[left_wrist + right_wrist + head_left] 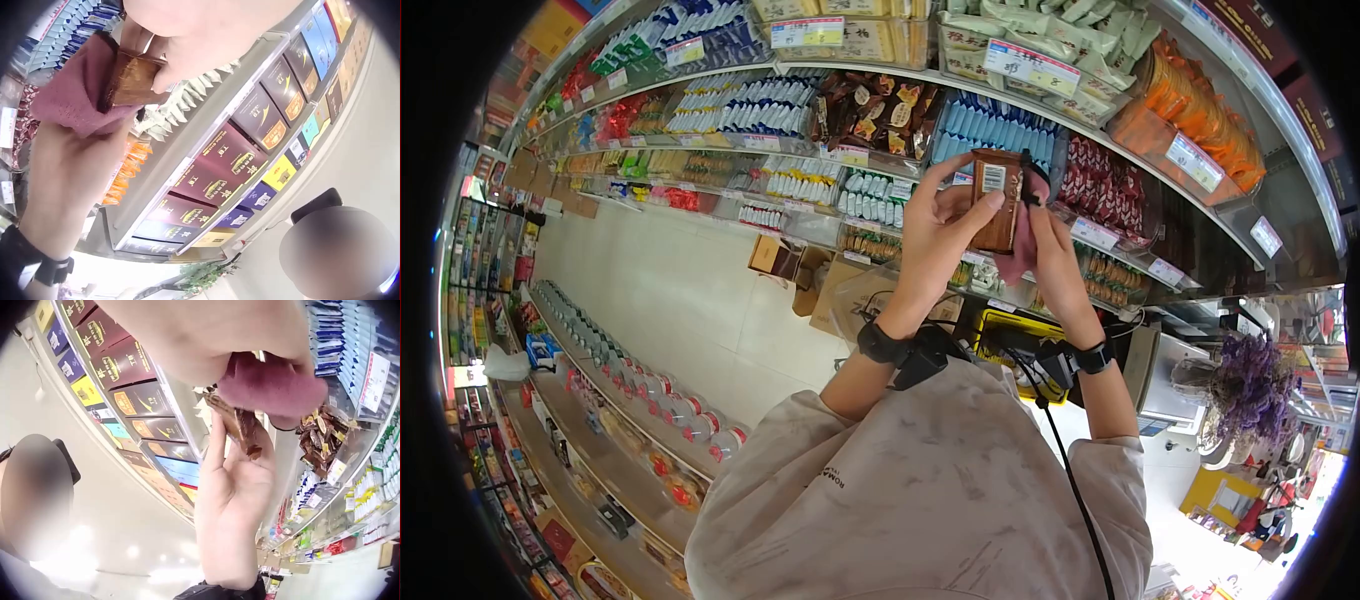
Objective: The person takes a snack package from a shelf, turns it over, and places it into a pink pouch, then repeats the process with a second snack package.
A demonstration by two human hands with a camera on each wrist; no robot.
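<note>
A brown wrapped packet [996, 215] with a white barcode label is pinched between the thumb and fingers of the left hand [940, 235]. The right hand [1055, 265] grips a mauve cloth [1022, 240] against the packet's right side. In the left wrist view the cloth [75, 94] lies against one end of the packet [134, 80], with the left hand [212, 31] across the top. In the right wrist view the left hand [234, 487] holds the packet [234, 425] from below, and the cloth [272, 387] bunches under the right hand [212, 337].
Shelves of wrapped snacks [880, 115] with price tags stand in front. Below them are a yellow basket [1000, 325] and cardboard boxes [775, 257]. Large bottles [700, 425] line a shelf at left; purple flowers [1255, 385] are at right. A black cable [1070, 460] hangs over the shirt.
</note>
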